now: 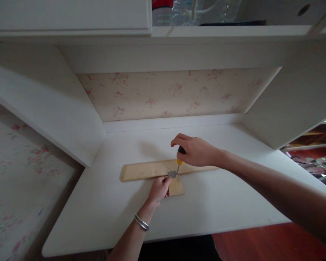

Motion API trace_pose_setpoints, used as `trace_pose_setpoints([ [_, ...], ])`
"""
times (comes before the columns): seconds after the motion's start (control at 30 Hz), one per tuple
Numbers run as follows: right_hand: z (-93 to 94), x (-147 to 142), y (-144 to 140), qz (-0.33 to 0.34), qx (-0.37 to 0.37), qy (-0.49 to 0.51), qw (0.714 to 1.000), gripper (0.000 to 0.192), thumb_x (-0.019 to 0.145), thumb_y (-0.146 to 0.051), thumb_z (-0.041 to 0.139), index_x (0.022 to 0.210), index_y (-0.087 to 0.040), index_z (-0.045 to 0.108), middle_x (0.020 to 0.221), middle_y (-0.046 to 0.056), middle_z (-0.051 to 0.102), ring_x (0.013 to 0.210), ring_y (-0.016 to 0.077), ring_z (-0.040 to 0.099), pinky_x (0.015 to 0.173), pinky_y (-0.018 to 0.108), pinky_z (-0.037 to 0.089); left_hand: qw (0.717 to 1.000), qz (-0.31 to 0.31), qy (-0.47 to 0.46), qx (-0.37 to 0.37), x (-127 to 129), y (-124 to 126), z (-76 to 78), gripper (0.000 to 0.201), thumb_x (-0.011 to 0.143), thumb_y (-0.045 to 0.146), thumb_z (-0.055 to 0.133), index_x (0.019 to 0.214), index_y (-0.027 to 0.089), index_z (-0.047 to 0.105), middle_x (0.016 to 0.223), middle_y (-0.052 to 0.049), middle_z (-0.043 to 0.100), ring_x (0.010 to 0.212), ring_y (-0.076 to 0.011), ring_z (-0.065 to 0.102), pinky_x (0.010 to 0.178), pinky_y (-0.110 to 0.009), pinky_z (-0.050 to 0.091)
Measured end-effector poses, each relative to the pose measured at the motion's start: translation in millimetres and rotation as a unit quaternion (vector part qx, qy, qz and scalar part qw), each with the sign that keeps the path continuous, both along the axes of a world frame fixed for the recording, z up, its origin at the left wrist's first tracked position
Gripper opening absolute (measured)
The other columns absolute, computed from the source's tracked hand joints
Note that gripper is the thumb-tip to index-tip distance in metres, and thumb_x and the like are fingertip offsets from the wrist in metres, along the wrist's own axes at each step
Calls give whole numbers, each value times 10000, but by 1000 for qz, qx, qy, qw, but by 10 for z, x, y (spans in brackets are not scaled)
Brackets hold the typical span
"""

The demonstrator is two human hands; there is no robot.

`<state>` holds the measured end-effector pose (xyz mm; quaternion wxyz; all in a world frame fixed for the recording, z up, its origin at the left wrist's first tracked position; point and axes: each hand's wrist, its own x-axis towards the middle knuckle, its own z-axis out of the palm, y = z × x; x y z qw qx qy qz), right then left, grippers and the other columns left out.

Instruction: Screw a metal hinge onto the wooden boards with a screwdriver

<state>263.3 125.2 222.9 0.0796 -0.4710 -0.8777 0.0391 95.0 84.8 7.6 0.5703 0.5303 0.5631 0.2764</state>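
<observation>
My right hand (194, 149) is closed around the black and yellow handle of a screwdriver (180, 161), which stands nearly upright. Its shaft reaches down to a metal hinge (172, 174). The hinge lies where a long wooden board (143, 170) meets a short wooden piece (177, 186). Beside the hinge's left end, my left hand (159, 188) is closed, thumb on top. A small red part shows under its fingers, but what they hold is mostly hidden. My right hand and forearm cover some of the long board's right part.
The wood rests on a white desk top (119, 214) with a rounded front left corner. White side panels (57, 105) stand left and right. An overhead shelf (233, 32) holds clear plastic items. Past the right edge, shiny objects (317, 166) lie near the red floor (266, 243).
</observation>
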Motion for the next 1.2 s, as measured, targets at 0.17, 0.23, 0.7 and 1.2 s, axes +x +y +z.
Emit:
trace_pose_setpoints([
  [0.17,32,19,27,-19,-12,1,1000,211,857,-360,529,990,-210,594,1046,40,589,755,185,579,640,281,379,1000,5,-8,-9,0,4,-11,332,817,447,488,701,146,569,502,5,508,404,-118,473,342,-195,289],
  [0.23,32,25,37,-26,-1,5,1000,187,894,-340,482,902,-193,596,954,39,601,747,177,573,652,276,376,1000,5,-10,-14,1,8,-9,336,816,455,491,719,145,576,501,7,505,402,-118,471,343,-195,287],
  [0.7,28,58,14,5,11,-8,1000,245,807,-223,522,1049,-203,500,1060,30,566,626,135,532,559,272,312,1000,-6,-1,-29,1,10,39,327,817,443,478,738,142,575,510,1,514,392,-110,455,344,-192,298],
  [1.2,48,76,5,1,-8,-12,1000,274,842,-393,547,1056,-222,538,1067,37,581,682,168,562,579,273,333,1000,-5,-6,-22,0,6,-8,348,827,484,482,757,154,568,509,16,502,390,-105,449,334,-184,275],
])
